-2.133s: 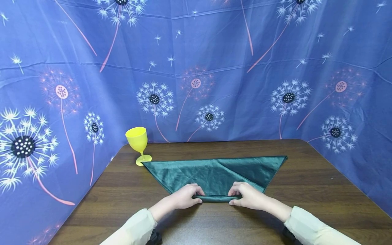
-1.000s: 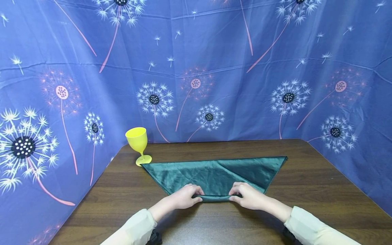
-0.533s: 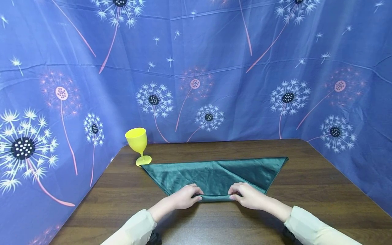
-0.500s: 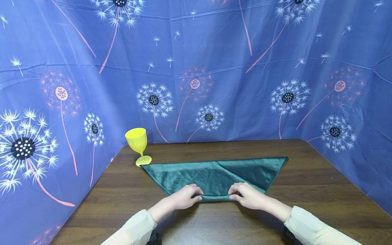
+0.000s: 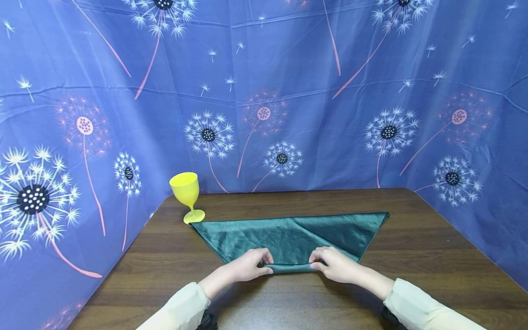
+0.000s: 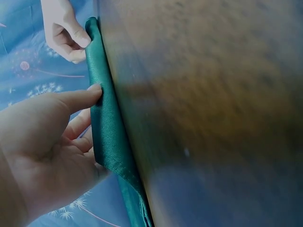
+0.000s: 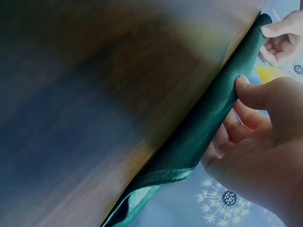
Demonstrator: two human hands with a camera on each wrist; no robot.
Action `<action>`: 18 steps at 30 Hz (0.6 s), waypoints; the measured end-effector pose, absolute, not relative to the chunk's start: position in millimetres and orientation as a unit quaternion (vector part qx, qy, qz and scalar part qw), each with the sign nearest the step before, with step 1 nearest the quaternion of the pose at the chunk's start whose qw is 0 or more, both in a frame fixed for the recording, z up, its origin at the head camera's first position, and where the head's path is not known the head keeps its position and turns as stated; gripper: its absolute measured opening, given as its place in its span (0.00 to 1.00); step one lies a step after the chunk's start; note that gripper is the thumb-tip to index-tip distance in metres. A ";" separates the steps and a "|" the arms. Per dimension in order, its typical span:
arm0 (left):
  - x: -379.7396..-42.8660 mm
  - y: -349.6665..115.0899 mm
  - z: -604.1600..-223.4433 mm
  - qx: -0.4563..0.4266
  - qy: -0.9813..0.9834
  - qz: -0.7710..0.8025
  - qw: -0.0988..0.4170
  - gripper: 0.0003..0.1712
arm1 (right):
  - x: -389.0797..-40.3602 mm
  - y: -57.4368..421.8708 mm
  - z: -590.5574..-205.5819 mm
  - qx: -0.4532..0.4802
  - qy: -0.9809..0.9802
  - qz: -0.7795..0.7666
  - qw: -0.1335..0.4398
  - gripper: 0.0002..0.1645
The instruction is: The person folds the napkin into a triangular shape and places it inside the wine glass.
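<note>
A dark green satin cloth (image 5: 280,238) lies on the table, wide along its far edge and narrower toward me. Its near edge is rolled into a small tube (image 5: 293,268). My left hand (image 5: 249,266) pinches the left part of this roll between thumb and fingers. On the right part, my right hand (image 5: 335,265) does the same, thumb on the near side. Both wrist views show the rolled cloth (image 6: 110,127) close up, with each thumb against it. The fingertips behind the roll are partly hidden.
A yellow plastic goblet (image 5: 185,190) stands upright at the back left of the wooden table (image 5: 429,256). Its foot is right beside the cloth's far left corner. A blue curtain with dandelion prints (image 5: 321,137) hangs behind the table and along its sides.
Both hands stay at the near roll, with only slight shifts of fingers and thumbs. The roll looks slightly thicker than two seconds ago. The goblet stays in place.
</note>
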State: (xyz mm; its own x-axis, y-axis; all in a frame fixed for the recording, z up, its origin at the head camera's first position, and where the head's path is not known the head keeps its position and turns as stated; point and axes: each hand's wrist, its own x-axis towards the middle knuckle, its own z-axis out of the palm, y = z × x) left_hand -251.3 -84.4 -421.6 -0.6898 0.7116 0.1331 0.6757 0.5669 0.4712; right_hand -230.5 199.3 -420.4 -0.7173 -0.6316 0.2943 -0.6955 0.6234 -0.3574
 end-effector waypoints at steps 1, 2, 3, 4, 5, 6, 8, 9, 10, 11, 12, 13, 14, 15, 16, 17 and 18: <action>-251.4 -84.6 -422.0 0.394 0.884 0.251 0.036 0.07 | -230.7 199.3 -420.7 0.369 -0.898 0.229 0.069 0.04; -251.4 -84.7 -422.0 0.396 0.883 0.251 0.034 0.08 | -230.8 199.3 -420.9 0.369 -0.898 0.231 0.068 0.04; -251.4 -84.9 -422.3 0.397 0.882 0.251 0.034 0.07 | -230.8 199.3 -421.2 0.370 -0.897 0.233 0.067 0.04; -251.4 -85.0 -422.5 0.398 0.881 0.252 0.034 0.07 | -230.8 199.3 -421.4 0.370 -0.896 0.235 0.066 0.04; -251.5 -85.0 -422.7 0.398 0.881 0.254 0.034 0.07 | -230.8 199.4 -421.7 0.370 -0.896 0.237 0.064 0.04; -251.5 -85.1 -422.7 0.398 0.881 0.255 0.034 0.06 | -230.8 199.5 -421.9 0.369 -0.896 0.239 0.063 0.04; -251.7 -85.2 -422.9 0.398 0.880 0.257 0.034 0.05 | -231.0 199.8 -422.5 0.370 -0.895 0.243 0.062 0.05; -252.0 -85.2 -423.2 0.398 0.880 0.258 0.034 0.05 | -231.2 199.9 -422.9 0.370 -0.894 0.244 0.062 0.05; -252.2 -85.2 -423.3 0.398 0.879 0.259 0.035 0.05 | -231.3 200.1 -423.2 0.371 -0.894 0.244 0.062 0.05; -252.4 -85.2 -423.3 0.400 0.879 0.259 0.034 0.05 | -231.5 200.1 -423.5 0.371 -0.894 0.243 0.062 0.05; -252.5 -85.4 -423.2 0.402 0.878 0.258 0.032 0.04 | -231.7 200.1 -423.8 0.373 -0.894 0.241 0.063 0.05; -252.6 -85.7 -423.2 0.406 0.876 0.257 0.028 0.05 | -231.8 200.1 -424.0 0.374 -0.893 0.240 0.065 0.05; -252.8 -85.8 -423.4 0.408 0.877 0.254 0.027 0.05 | -232.0 200.1 -424.2 0.375 -0.893 0.239 0.065 0.05; -253.0 -85.8 -423.7 0.411 0.876 0.251 0.023 0.05 | -232.2 200.1 -424.4 0.376 -0.893 0.237 0.066 0.06; -253.1 -85.8 -423.9 0.411 0.877 0.249 0.022 0.05 | -232.4 200.1 -424.6 0.377 -0.893 0.236 0.066 0.06; -253.0 -85.9 -423.7 0.411 0.877 0.247 0.021 0.05 | -232.7 200.1 -424.8 0.377 -0.893 0.236 0.065 0.06; -253.0 -85.9 -423.8 0.410 0.878 0.245 0.022 0.05 | -233.0 200.0 -425.0 0.378 -0.893 0.235 0.065 0.06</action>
State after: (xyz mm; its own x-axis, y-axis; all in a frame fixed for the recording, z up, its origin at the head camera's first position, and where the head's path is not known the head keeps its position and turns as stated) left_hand -253.0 -85.9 -423.8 -0.6622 0.7313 0.1631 0.7103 0.5433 0.4477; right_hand -233.0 200.0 -425.0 -0.7062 -0.6442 0.2937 -0.7053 0.6039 -0.3713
